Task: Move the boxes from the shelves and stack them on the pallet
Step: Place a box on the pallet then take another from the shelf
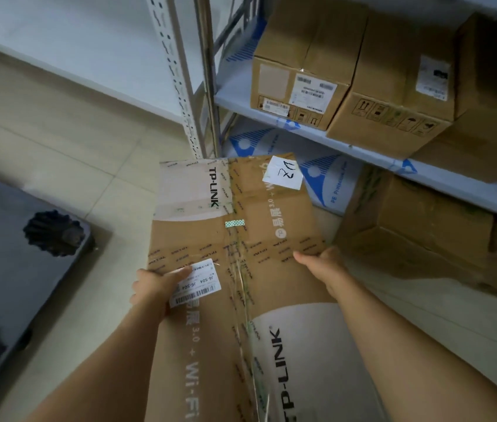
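Between shelves (347,141) and pallet (13,269): gripping box (235,239) at opposite sides, left hand (156,284) and right hand (323,263) both clamped, likely keeping it level for carrying.

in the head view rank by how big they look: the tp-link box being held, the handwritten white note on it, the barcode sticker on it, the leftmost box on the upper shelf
1. Brown cardboard TP-LINK box, nearest the camera.
2. Leftmost brown cardboard box on the upper shelf, farther off, so its true size is unsure.
3. White barcode sticker.
4. Handwritten white paper note, close to the sticker in size.
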